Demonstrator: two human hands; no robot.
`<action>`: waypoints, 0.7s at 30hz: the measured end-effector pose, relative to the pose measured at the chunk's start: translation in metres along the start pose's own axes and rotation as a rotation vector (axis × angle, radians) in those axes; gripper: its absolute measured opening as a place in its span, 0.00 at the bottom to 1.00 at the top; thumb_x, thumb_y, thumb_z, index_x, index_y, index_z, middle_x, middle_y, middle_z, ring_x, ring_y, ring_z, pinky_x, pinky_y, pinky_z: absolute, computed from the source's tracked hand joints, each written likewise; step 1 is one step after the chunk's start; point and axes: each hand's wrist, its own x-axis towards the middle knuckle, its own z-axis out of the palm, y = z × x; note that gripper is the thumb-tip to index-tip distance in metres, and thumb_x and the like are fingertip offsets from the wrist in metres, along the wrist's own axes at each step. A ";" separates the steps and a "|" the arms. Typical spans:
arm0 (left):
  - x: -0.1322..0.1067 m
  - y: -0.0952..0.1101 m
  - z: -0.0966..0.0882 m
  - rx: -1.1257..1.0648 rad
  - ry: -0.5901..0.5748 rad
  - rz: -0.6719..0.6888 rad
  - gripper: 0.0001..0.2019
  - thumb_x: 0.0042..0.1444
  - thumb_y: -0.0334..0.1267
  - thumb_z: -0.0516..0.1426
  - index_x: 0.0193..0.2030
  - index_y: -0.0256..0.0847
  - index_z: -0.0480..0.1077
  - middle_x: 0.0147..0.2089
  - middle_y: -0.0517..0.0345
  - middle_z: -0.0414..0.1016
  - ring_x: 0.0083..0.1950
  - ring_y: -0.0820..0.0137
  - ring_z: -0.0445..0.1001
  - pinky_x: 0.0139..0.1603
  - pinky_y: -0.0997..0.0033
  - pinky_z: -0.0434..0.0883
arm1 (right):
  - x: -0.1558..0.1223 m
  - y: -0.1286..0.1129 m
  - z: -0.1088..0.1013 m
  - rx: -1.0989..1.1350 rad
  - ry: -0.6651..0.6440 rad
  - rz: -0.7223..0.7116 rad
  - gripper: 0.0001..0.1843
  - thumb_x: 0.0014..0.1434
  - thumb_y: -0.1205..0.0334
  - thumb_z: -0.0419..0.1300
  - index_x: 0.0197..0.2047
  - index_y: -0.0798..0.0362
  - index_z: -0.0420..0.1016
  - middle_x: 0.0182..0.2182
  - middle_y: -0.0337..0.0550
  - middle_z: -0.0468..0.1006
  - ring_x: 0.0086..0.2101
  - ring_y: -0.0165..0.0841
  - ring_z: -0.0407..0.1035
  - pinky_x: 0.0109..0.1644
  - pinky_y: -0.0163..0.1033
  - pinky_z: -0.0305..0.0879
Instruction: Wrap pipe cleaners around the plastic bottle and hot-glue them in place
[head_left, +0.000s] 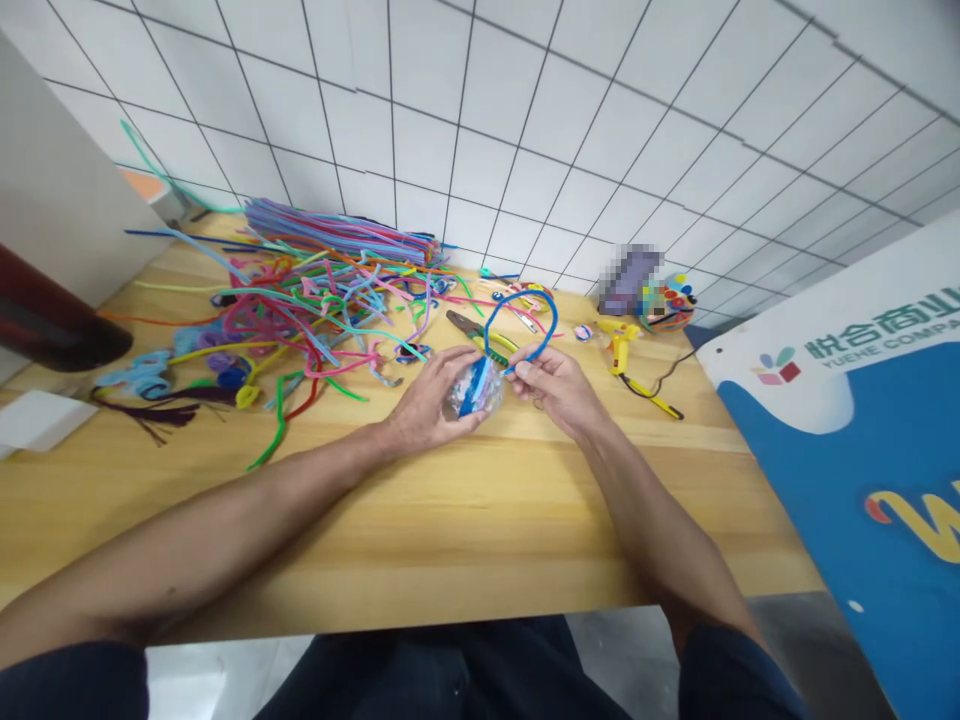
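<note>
My left hand (435, 400) is wrapped around a clear, shiny ball (489, 392) with blue and lilac strips on it. From the ball a blue pipe cleaner (556, 318) rises and bends in a wide loop toward the right. Between thumb and fingers, my right hand (559, 388) pinches the free end of that pipe cleaner, just right of the ball. Behind both hands lie pliers (469, 325) with green and yellow handles, partly covered by the loop. How the pipe cleaner joins the ball cannot be made out.
A bundle of pipe cleaners (337, 232) lies along the tiled wall, with many loose, bent ones (300, 315) spread at the left. A yellow glue gun (620, 345) and a yellow cutter knife (654, 398) are at the right. A blue-and-white board (847, 440) borders the table's right side.
</note>
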 end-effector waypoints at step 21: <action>0.002 -0.001 -0.003 -0.041 0.008 -0.037 0.36 0.64 0.46 0.64 0.74 0.44 0.56 0.71 0.41 0.65 0.73 0.52 0.67 0.73 0.44 0.68 | 0.009 0.008 0.011 -0.178 -0.004 -0.023 0.25 0.45 0.36 0.78 0.31 0.48 0.81 0.26 0.40 0.81 0.27 0.32 0.71 0.34 0.40 0.72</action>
